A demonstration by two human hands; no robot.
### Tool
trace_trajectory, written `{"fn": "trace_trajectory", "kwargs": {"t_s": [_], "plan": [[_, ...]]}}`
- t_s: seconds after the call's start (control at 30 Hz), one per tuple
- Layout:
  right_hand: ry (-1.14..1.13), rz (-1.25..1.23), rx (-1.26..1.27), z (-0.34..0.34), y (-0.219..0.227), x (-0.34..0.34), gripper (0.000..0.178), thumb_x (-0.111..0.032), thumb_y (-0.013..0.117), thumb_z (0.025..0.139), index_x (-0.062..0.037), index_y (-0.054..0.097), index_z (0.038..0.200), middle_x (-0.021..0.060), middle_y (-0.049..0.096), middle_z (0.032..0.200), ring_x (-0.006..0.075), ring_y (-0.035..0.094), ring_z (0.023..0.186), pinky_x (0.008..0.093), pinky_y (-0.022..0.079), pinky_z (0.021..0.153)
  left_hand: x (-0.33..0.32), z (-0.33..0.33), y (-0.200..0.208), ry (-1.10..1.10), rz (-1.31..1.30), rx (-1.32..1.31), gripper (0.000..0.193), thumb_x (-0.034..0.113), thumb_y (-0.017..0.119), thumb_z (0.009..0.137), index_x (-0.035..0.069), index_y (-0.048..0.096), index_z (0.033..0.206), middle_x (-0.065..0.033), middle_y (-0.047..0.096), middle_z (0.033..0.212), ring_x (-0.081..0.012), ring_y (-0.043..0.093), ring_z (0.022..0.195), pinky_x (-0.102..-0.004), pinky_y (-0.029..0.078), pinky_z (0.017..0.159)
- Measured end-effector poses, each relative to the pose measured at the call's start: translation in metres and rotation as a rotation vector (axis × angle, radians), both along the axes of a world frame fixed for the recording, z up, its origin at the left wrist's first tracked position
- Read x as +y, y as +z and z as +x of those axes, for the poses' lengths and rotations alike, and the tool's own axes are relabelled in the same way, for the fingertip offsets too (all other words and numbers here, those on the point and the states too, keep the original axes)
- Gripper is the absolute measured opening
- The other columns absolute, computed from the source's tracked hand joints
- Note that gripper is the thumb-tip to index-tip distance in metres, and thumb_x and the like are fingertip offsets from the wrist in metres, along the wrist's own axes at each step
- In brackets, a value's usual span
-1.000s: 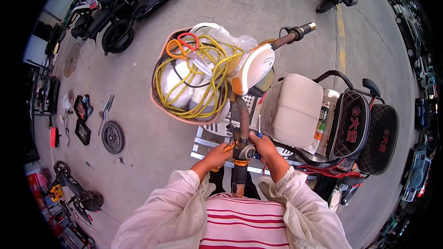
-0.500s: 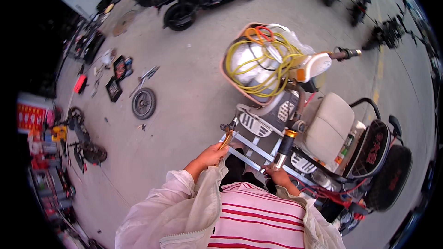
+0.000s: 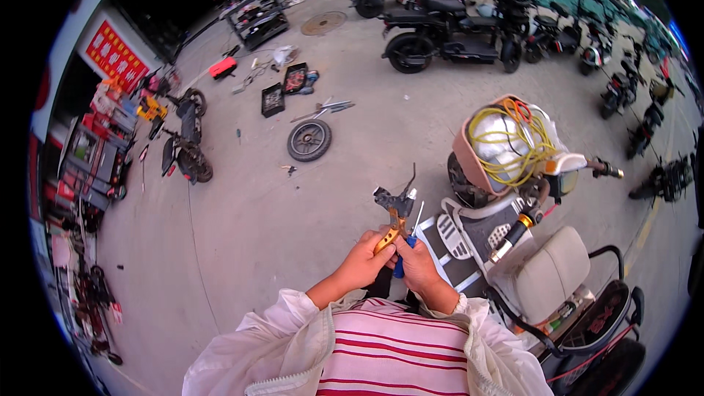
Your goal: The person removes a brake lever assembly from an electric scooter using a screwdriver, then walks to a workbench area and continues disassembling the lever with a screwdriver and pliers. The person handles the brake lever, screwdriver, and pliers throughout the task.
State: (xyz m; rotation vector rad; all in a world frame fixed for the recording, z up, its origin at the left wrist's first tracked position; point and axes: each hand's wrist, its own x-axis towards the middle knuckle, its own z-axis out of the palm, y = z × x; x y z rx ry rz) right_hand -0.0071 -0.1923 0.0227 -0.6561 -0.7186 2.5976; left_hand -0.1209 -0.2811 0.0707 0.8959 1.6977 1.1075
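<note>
My left hand (image 3: pixel 359 260) is closed round a gold brake lever (image 3: pixel 389 238), whose black clamp end (image 3: pixel 396 202) points away from me. A thin dark rod stands up from that clamp. Close against it, my right hand (image 3: pixel 423 271) grips a screwdriver with a blue handle (image 3: pixel 400 268), its bare metal shaft slanting up beside the lever. The two hands meet in front of my striped shirt, so the fingers partly cover both things. To their right stands a three-wheeled scooter (image 3: pixel 469 209) with a beige seat (image 3: pixel 546 275) and a pink front basket (image 3: pixel 471 158).
Yellow cable (image 3: pixel 513 169) lies heaped in the basket. A loose wheel (image 3: pixel 309 140), tool trays (image 3: pixel 273 100) and a red case (image 3: pixel 223 67) are on the concrete ahead. Parked scooters (image 3: pixel 447 40) line the far side; a small black one (image 3: pixel 189 136) stands at left.
My right hand has come away from beside the scooter and now holds a screwdriver at the brake lever. The view has swung left, shifting the scooter to the right.
</note>
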Motion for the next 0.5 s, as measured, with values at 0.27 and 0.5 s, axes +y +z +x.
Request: {"fn": "trace_trajectory", "kwargs": {"t_s": [0.27,0.5], "plan": [[0.137,0.196,-0.065,-0.106,0.006,-0.028,0.019,-0.024,0.055,0.1,-0.0079,0.06,0.092,-0.0017,0.054,0.074,0.0081,0.047,0.061,0.0244,0.04,0.055,-0.05,-0.078,0.018,0.206,0.118,0.116,0.045,0.012,0.053,0.098,0.006,0.045,0.142,-0.0136,0.05,0.107,-0.0202,0.058,0.094,-0.0307,0.05,0.079],[0.064,0.091,-0.219,-0.239,0.003,-0.03,0.026,-0.032,0.054,0.1,-0.0068,0.058,0.095,-0.0012,0.047,0.071,0.0099,0.045,0.059,0.0259,0.042,0.055,-0.093,-0.217,0.006,0.536,0.067,0.056,0.04,0.014,0.057,0.096,0.007,0.052,0.136,-0.0077,0.06,0.088,-0.0126,0.057,0.076,-0.0269,0.047,0.072]]}}
